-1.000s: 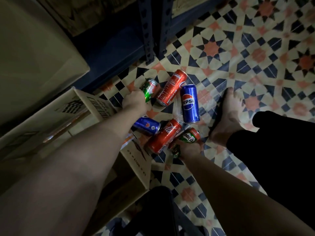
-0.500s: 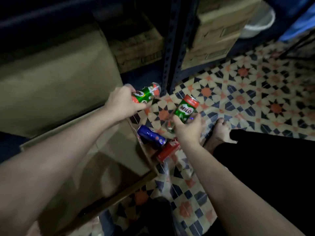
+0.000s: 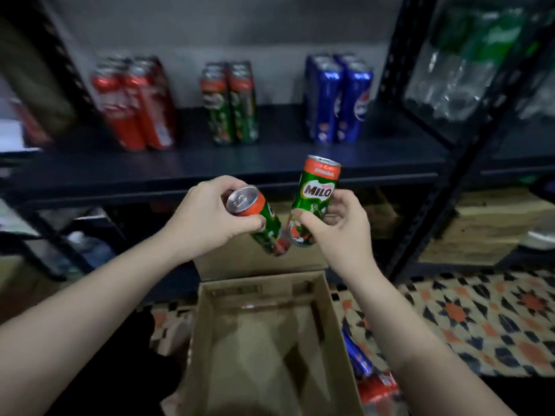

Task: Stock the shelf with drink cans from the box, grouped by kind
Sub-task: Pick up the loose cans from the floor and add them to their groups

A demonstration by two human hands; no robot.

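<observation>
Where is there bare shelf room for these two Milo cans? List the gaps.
On the shelf: bare gaps between red cans and green Milo group, and between that group and blue Pepsi cans. The front strip is bare too. Each group stands tightly packed.

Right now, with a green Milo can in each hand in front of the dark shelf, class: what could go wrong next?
1. The left hand grips its green Milo can tilted, and its base seems to meet the right hand's upright green Milo can; a knock might loosen either.
2. The green Milo group stands between the red cans and the blue Pepsi cans on the dark metal shelf; both hands going in together could topple neighbours.
</observation>
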